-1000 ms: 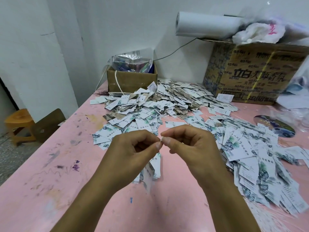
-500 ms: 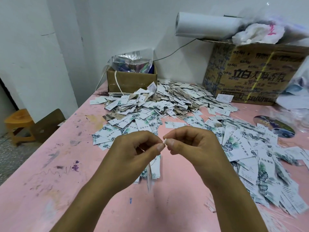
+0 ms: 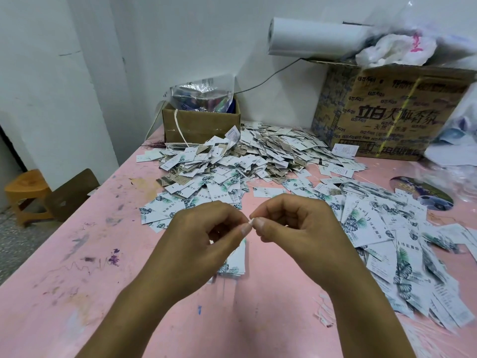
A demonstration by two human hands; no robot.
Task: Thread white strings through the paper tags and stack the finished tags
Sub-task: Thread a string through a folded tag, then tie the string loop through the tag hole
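Tags [image 3: 260,156] lie heaped loose across the far and right parts of the pink table [image 3: 77,254]; above its near middle the right hand [image 3: 291,223] pinches the end of a white string [image 3: 249,221] between thumb and forefinger; the left hand [image 3: 206,236], fingers curled, pinches the same string at its thumb tip; a small stack of tags [image 3: 236,262] lies just beneath the left hand.

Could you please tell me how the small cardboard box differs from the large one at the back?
The small box is plain brown; the large box is printed with characters. The small box holds a clear bag; the large box carries a white roll on top. Both are cardboard, standing on the pink table.
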